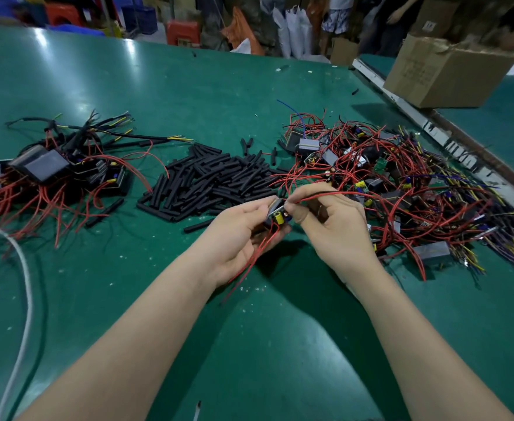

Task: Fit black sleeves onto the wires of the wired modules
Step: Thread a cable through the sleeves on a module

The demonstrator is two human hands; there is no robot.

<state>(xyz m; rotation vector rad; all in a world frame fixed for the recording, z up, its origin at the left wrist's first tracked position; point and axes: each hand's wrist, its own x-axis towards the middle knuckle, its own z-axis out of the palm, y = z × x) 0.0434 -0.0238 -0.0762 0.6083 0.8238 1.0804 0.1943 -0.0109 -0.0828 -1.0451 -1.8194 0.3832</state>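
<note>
Head view | left hand [243, 238] cradles module [275, 214] | right hand [337, 226] pinches its wires [304, 197]

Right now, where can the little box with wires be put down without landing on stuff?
Bare green table lies between the forearms, below the black sleeves. More lies beyond the piles. Crowded: the tangled modules right, the finished modules left.

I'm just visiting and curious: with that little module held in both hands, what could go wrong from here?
The wires pinched by the right hand run back into the tangled pile of modules, so pulling may drag others along. The module sits loosely in the left hand and might slip. The sleeve pile lies close and could scatter.
</note>
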